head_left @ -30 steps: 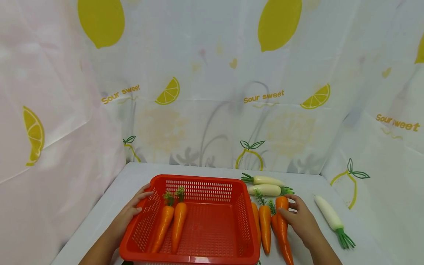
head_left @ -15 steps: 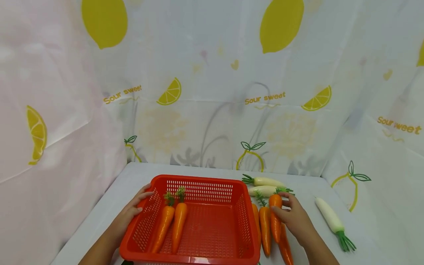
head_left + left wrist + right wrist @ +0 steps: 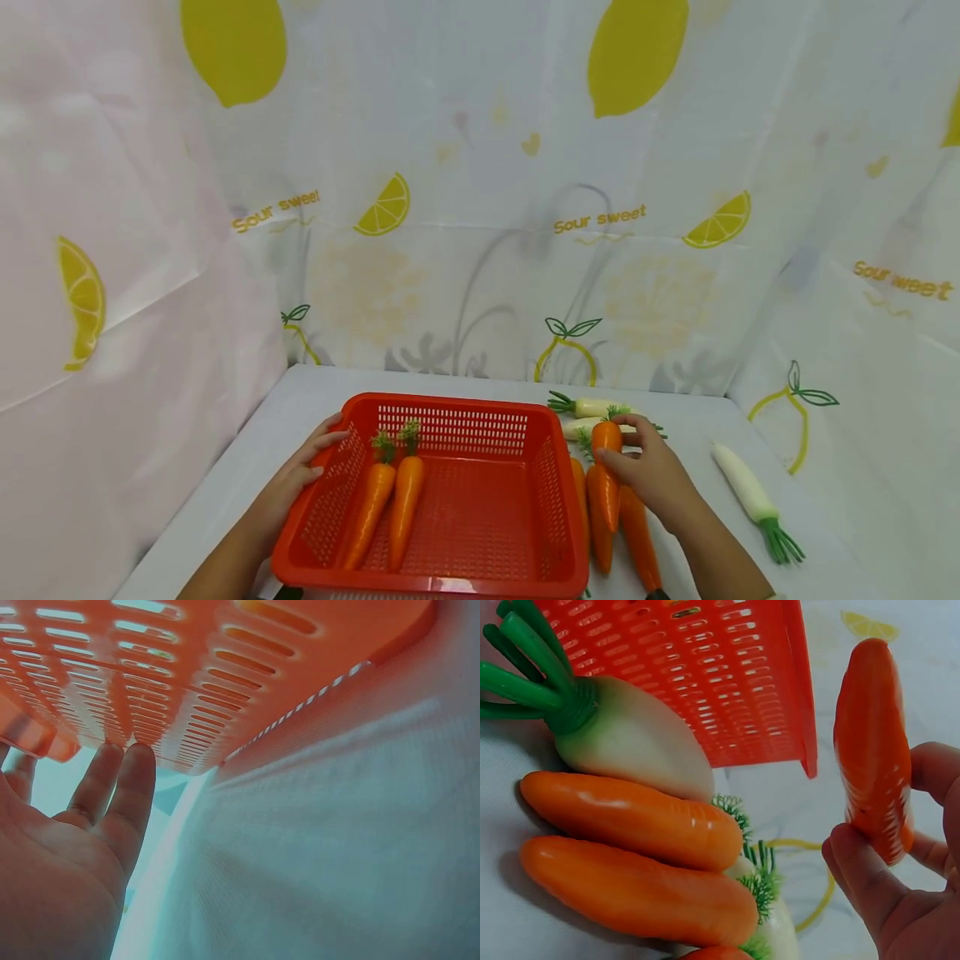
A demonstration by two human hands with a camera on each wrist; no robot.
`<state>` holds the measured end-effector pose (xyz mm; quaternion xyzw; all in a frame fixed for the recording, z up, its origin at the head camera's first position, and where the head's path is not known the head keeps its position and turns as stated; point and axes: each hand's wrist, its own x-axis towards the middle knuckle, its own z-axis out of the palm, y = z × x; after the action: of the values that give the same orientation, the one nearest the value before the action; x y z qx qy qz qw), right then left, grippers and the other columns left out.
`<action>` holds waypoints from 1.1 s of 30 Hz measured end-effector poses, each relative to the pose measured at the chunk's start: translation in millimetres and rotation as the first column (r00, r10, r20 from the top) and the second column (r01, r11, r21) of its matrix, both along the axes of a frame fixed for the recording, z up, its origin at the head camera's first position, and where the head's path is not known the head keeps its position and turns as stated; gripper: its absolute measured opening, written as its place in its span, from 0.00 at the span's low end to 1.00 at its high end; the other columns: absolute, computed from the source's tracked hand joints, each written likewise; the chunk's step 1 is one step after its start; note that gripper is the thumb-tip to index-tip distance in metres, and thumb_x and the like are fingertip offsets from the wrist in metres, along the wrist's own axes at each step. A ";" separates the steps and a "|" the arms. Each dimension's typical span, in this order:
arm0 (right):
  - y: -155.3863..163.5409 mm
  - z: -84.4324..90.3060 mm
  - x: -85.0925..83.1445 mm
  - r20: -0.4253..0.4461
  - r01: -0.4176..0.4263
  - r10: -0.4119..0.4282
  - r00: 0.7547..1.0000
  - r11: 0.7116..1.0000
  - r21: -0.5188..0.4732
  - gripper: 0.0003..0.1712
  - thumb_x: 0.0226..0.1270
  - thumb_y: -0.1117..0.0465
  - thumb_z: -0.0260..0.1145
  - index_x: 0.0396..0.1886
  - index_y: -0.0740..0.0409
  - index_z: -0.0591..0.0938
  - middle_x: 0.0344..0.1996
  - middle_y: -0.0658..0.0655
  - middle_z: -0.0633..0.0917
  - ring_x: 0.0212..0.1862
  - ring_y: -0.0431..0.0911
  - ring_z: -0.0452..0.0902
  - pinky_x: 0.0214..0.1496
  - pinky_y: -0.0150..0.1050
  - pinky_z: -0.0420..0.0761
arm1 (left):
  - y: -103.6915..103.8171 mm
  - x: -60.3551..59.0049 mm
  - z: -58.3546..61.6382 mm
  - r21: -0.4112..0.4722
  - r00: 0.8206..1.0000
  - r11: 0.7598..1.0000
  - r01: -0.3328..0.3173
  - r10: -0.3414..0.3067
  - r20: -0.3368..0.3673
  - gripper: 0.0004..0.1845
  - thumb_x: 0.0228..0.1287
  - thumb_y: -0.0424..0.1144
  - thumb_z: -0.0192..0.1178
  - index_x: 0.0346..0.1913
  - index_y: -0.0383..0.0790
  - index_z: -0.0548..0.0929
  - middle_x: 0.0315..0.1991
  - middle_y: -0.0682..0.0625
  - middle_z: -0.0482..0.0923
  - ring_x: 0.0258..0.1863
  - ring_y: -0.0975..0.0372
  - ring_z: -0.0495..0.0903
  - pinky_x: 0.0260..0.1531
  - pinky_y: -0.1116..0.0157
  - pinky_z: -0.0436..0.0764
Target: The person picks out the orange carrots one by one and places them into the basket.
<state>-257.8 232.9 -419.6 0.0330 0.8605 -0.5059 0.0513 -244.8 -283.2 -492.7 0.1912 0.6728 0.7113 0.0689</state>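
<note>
My right hand (image 3: pixel 645 462) pinches an orange carrot (image 3: pixel 607 475) by its thick upper end, between thumb and fingers. The right wrist view shows this carrot (image 3: pixel 874 742) held up, tapered end upward, its leaves hidden. Loose carrots lie beneath, among them a carrot (image 3: pixel 640 542) right of the basket. My left hand (image 3: pixel 292 475) rests at the left rim of a red perforated plastic basket (image 3: pixel 431 587). Seen from the left wrist, straight fingers (image 3: pixel 135 784) of that hand touch the basket's outer wall. Inside the basket, two leafy carrots (image 3: pixel 406 512) lie side by side.
Two white radishes (image 3: pixel 592 408) lie behind the loose carrots, and another white radish (image 3: pixel 742 479) lies far right. A further white radish (image 3: pixel 641 739) sits against the basket in the right wrist view. Lemon-print cloth (image 3: pixel 480 275) walls the white table (image 3: pixel 322 379) behind and at both sides.
My right hand has lifted a carrot off the others and carried it left, toward the basket's right rim. My left hand and the basket have stayed in place.
</note>
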 end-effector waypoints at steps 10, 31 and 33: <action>-18.0 7.3 -8.4 0.006 -0.056 0.057 0.998 0.995 -0.088 0.36 0.70 0.51 0.72 0.72 0.53 0.68 0.66 0.69 0.74 0.49 0.52 0.83 0.49 0.47 0.88 | 0.3 -0.5 -0.6 -0.032 0.999 0.999 -0.015 0.013 -0.044 0.31 0.74 0.27 0.36 0.78 0.31 0.60 0.86 0.52 0.35 0.70 0.85 0.57 0.60 0.66 0.81; -61.1 33.6 -19.6 0.032 -0.225 0.238 0.971 0.947 -0.229 0.31 0.73 0.56 0.69 0.69 0.54 0.66 0.64 0.67 0.74 0.55 0.54 0.81 0.62 0.56 0.83 | 4.1 0.8 2.1 -0.030 0.999 0.999 -0.011 0.010 -0.049 0.30 0.74 0.28 0.37 0.78 0.30 0.59 0.86 0.51 0.33 0.70 0.85 0.57 0.59 0.63 0.82; -65.3 35.2 -21.4 0.035 -0.239 0.253 0.967 0.945 -0.224 0.31 0.72 0.56 0.70 0.69 0.53 0.66 0.63 0.66 0.74 0.54 0.54 0.81 0.61 0.54 0.84 | 3.3 1.0 2.5 -0.033 0.999 0.999 -0.009 0.007 -0.047 0.30 0.74 0.28 0.37 0.78 0.31 0.59 0.86 0.51 0.34 0.70 0.85 0.58 0.59 0.64 0.82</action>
<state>-279.2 167.6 -384.4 -0.0644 0.7950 -0.5856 0.1445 -243.8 -279.9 -490.2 0.2039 0.6867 0.6957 0.0535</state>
